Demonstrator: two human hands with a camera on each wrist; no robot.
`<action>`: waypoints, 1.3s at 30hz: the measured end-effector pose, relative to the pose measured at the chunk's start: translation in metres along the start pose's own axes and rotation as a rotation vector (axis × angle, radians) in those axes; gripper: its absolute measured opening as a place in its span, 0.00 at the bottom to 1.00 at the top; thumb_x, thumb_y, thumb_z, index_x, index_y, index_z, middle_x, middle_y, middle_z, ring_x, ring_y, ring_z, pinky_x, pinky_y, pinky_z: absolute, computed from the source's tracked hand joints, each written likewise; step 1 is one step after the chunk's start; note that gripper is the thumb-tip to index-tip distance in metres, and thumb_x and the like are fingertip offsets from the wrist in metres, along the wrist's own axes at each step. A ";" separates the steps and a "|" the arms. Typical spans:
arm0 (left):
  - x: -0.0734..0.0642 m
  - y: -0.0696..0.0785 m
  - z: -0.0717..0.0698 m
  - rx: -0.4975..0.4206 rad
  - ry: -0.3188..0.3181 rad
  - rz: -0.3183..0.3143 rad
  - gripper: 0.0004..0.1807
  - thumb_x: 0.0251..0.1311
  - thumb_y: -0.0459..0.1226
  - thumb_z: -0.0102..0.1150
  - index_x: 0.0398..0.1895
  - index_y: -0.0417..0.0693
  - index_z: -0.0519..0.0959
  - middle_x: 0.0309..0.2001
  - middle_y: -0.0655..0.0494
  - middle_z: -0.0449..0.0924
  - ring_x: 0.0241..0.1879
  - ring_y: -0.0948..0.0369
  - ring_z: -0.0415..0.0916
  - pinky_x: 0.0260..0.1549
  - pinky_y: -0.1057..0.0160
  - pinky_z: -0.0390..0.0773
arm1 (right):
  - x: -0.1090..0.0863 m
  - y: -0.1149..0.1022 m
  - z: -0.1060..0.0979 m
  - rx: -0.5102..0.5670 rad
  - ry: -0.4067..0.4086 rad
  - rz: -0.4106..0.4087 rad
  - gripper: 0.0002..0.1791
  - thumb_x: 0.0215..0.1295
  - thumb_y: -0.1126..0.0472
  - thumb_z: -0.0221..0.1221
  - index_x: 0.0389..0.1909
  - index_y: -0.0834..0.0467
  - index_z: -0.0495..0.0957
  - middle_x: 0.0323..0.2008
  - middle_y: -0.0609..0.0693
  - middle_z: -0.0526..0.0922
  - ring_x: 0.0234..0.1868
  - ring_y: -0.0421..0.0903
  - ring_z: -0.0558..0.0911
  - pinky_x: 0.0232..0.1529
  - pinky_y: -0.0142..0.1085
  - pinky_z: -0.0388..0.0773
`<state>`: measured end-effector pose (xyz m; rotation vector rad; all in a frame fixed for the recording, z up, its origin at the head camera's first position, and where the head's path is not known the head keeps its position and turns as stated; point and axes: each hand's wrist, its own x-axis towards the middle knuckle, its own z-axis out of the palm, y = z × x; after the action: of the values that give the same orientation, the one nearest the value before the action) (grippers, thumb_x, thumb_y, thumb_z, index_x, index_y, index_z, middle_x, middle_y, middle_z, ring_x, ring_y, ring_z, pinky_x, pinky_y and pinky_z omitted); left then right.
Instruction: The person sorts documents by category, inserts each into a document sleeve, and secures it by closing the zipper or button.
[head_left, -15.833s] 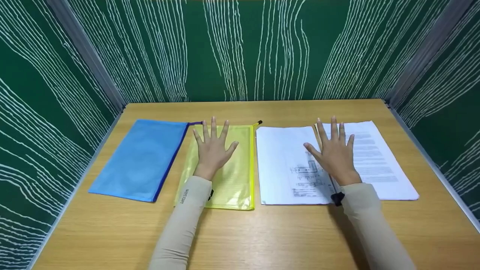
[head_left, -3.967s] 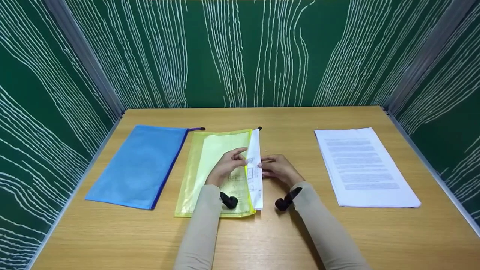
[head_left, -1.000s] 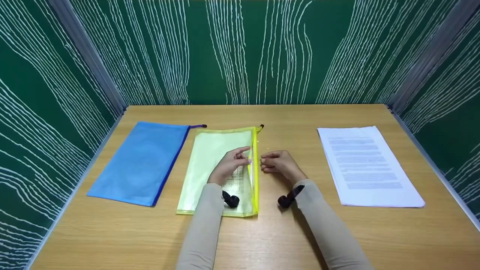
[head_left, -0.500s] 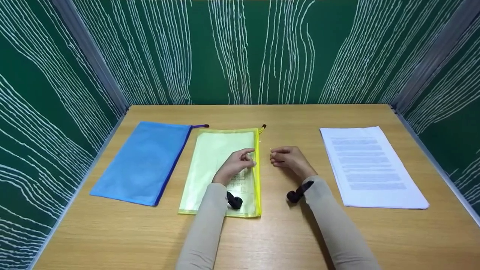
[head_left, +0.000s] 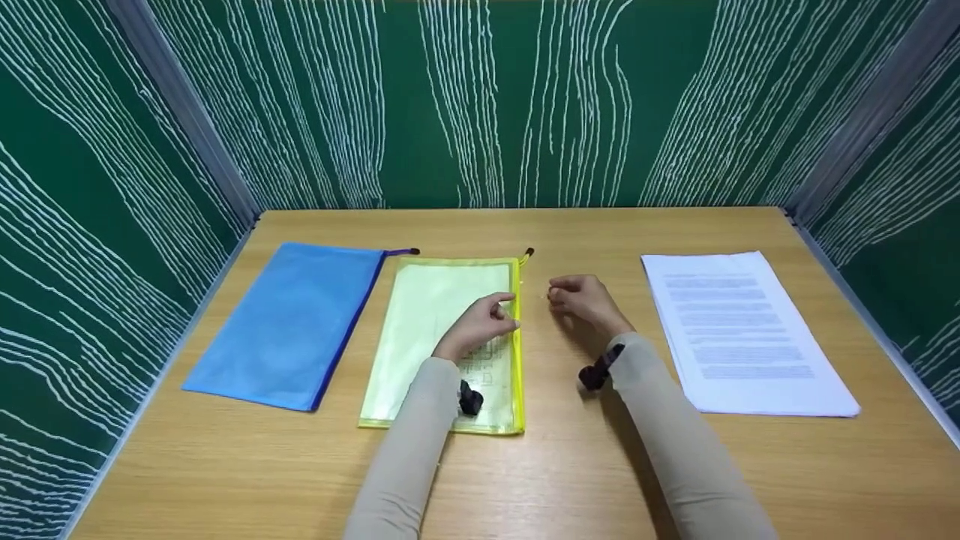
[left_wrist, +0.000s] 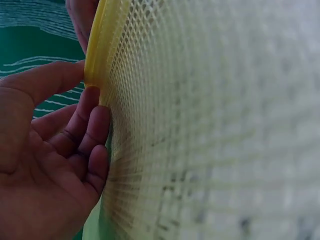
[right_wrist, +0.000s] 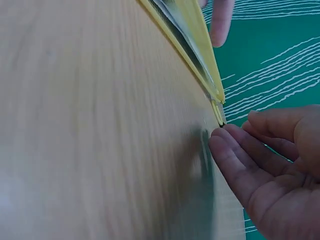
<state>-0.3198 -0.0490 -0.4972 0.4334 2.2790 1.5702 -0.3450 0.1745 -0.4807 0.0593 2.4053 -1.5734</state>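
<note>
A yellow mesh zip pouch (head_left: 420,300) lies flat in the middle of the table, with white printed paper showing through it. Its zip edge runs along the right side, and the mouth gapes slightly in the right wrist view. My left hand (head_left: 476,330) rests over the pouch and holds its zip edge, thumb and fingertips at the yellow strip (left_wrist: 95,45). Right of the pouch, my right hand (head_left: 589,304) hovers with loosely bent fingers and nothing between them. The zip's dark pull tab (head_left: 529,252) sits at the pouch's far right corner.
To the left lies a blue zip pouch (head_left: 289,322) with a purple edge. On the right is a stack of printed sheets (head_left: 742,330). Green walls with white lines (head_left: 517,105) enclose the wooden table (head_left: 555,480) at the back and sides.
Paper that lay beside the other stack, then stuck partly out of the yellow pouch, is now inside it. My right hand has moved rightward and farther forward; my left stays at the edge.
</note>
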 end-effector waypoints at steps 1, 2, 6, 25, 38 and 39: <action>0.001 0.001 0.000 0.029 0.013 0.002 0.32 0.63 0.37 0.58 0.70 0.44 0.63 0.34 0.58 0.72 0.30 0.63 0.66 0.32 0.66 0.70 | 0.001 -0.001 0.000 -0.007 -0.002 0.010 0.22 0.71 0.61 0.51 0.64 0.62 0.70 0.59 0.59 0.76 0.56 0.51 0.80 0.56 0.39 0.77; 0.002 0.002 -0.001 0.061 0.027 0.006 0.32 0.63 0.38 0.57 0.70 0.44 0.63 0.36 0.56 0.73 0.33 0.62 0.68 0.34 0.65 0.71 | 0.002 -0.002 -0.001 -0.016 -0.004 0.016 0.23 0.71 0.61 0.51 0.65 0.62 0.69 0.60 0.59 0.75 0.56 0.51 0.79 0.58 0.40 0.77; 0.008 0.005 -0.003 0.214 0.074 0.009 0.30 0.66 0.40 0.53 0.71 0.45 0.62 0.52 0.49 0.74 0.53 0.55 0.73 0.51 0.59 0.75 | 0.006 -0.004 -0.002 -0.134 0.004 -0.002 0.23 0.72 0.59 0.50 0.65 0.61 0.68 0.62 0.58 0.73 0.58 0.51 0.76 0.62 0.44 0.73; 0.024 0.006 -0.019 0.621 0.011 -0.112 0.36 0.71 0.57 0.36 0.77 0.60 0.42 0.78 0.60 0.36 0.77 0.55 0.27 0.72 0.44 0.27 | 0.036 -0.015 0.004 -0.464 -0.039 -0.133 0.24 0.75 0.55 0.46 0.68 0.60 0.66 0.67 0.61 0.68 0.68 0.56 0.67 0.68 0.51 0.64; 0.034 0.002 -0.023 0.656 -0.104 -0.146 0.38 0.71 0.58 0.33 0.78 0.58 0.38 0.78 0.58 0.26 0.75 0.51 0.18 0.68 0.41 0.18 | 0.063 -0.016 0.005 -0.539 -0.043 -0.204 0.24 0.75 0.60 0.46 0.70 0.59 0.64 0.70 0.59 0.63 0.72 0.58 0.60 0.71 0.52 0.58; 0.034 0.002 -0.023 0.655 -0.107 -0.147 0.38 0.70 0.58 0.33 0.78 0.58 0.38 0.78 0.58 0.26 0.75 0.51 0.17 0.68 0.41 0.17 | 0.066 -0.017 0.005 -0.549 -0.042 -0.220 0.24 0.75 0.61 0.45 0.70 0.59 0.63 0.71 0.59 0.62 0.73 0.58 0.60 0.71 0.51 0.57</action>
<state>-0.3604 -0.0525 -0.4910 0.4750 2.6262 0.6817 -0.4105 0.1559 -0.4830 -0.3496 2.7912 -0.9186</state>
